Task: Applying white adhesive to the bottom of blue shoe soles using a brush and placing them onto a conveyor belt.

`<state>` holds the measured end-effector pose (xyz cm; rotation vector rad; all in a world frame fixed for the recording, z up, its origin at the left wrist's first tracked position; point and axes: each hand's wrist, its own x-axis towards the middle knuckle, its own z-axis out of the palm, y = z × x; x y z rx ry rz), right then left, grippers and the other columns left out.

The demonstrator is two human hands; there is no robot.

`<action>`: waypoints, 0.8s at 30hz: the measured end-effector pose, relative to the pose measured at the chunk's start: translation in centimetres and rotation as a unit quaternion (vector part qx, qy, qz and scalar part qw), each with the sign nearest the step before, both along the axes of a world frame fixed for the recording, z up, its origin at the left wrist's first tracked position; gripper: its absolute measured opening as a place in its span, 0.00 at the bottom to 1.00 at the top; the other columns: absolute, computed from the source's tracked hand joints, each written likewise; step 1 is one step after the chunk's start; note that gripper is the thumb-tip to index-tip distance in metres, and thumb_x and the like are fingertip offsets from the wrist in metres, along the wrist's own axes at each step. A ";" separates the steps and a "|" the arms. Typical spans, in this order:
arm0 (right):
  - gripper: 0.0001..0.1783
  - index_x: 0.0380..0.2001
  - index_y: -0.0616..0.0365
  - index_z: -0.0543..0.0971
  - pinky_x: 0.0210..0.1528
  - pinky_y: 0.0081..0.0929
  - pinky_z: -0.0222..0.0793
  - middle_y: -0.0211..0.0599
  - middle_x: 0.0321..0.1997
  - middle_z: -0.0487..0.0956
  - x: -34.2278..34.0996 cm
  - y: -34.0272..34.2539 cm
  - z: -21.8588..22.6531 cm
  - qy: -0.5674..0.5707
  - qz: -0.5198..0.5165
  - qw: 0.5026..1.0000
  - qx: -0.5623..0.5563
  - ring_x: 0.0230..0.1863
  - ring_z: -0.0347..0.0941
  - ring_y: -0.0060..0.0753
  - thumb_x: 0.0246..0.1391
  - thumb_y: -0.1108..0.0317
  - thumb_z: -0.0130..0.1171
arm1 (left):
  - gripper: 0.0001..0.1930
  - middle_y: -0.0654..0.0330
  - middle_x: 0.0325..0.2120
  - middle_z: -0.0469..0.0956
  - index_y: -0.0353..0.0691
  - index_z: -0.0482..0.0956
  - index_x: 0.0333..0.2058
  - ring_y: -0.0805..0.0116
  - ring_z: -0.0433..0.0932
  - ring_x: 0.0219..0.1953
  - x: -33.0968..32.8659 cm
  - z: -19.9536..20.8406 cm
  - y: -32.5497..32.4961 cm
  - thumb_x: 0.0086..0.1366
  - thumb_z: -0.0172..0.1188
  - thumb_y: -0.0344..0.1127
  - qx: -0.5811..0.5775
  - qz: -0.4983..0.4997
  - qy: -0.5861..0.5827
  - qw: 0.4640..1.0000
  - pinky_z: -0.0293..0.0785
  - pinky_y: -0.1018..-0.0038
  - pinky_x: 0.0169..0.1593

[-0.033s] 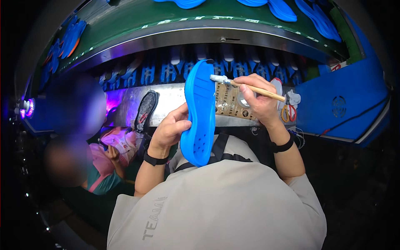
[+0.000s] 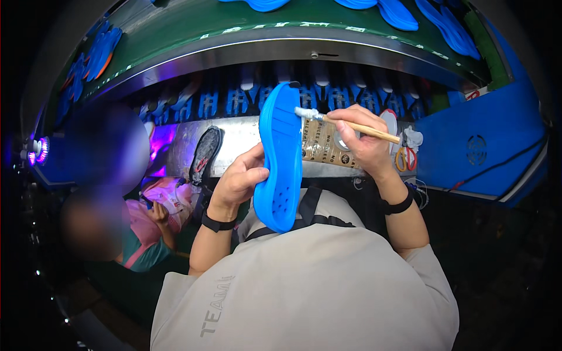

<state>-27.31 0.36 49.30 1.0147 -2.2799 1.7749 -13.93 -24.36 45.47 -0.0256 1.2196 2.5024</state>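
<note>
A blue shoe sole [image 2: 281,158] stands nearly upright in front of me, its hollow inner face showing grooves at the top and small holes near the bottom. My left hand [image 2: 239,181] grips its left edge, with the thumb on the front and the other fingers partly hidden behind. In my right hand [image 2: 367,141] is a brush with a wooden handle [image 2: 374,133], pinched between thumb and fingers. The brush's whitish, coated bristles touch or nearly touch the sole's upper right edge. Behind my right hand, a round pale container [image 2: 339,140] is partly hidden.
A metal bench [image 2: 237,131] carries a dark shoe sole [image 2: 206,152], brown printed wrapping [image 2: 316,143] and scissors [image 2: 405,158]. Beyond is a green conveyor belt [image 2: 175,41] with blue soles [image 2: 395,14]. Blue machine housing [image 2: 477,146] stands right; a person in pink [image 2: 143,219] is left.
</note>
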 end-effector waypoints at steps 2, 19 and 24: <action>0.07 0.34 0.64 0.85 0.34 0.25 0.73 0.40 0.30 0.83 0.2 0.0 0.1 0.004 0.047 0.999 0.026 0.30 0.77 0.30 0.52 0.75 0.60 | 0.41 0.51 0.59 0.71 0.28 0.56 0.68 0.63 0.73 0.59 -0.2 0.1 -0.4 0.60 0.63 0.38 -0.007 0.015 0.004 1.000 0.69 0.68 0.63; 0.07 0.32 0.62 0.84 0.29 0.28 0.69 0.38 0.26 0.81 2.5 -0.3 2.4 0.029 0.151 0.987 0.053 0.26 0.75 0.33 0.48 0.77 0.61 | 0.40 0.52 0.59 0.70 0.28 0.56 0.68 0.64 0.71 0.60 -0.1 0.6 -2.2 0.62 0.63 0.36 -0.030 0.080 0.066 0.994 0.65 0.67 0.65; 0.07 0.31 0.62 0.84 0.29 0.28 0.69 0.38 0.26 0.81 2.9 -0.5 2.6 0.030 0.156 0.986 0.058 0.26 0.75 0.34 0.47 0.77 0.61 | 0.40 0.52 0.59 0.71 0.30 0.55 0.69 0.64 0.72 0.59 -0.1 0.4 -2.6 0.62 0.63 0.36 -0.014 0.085 0.063 0.994 0.67 0.68 0.64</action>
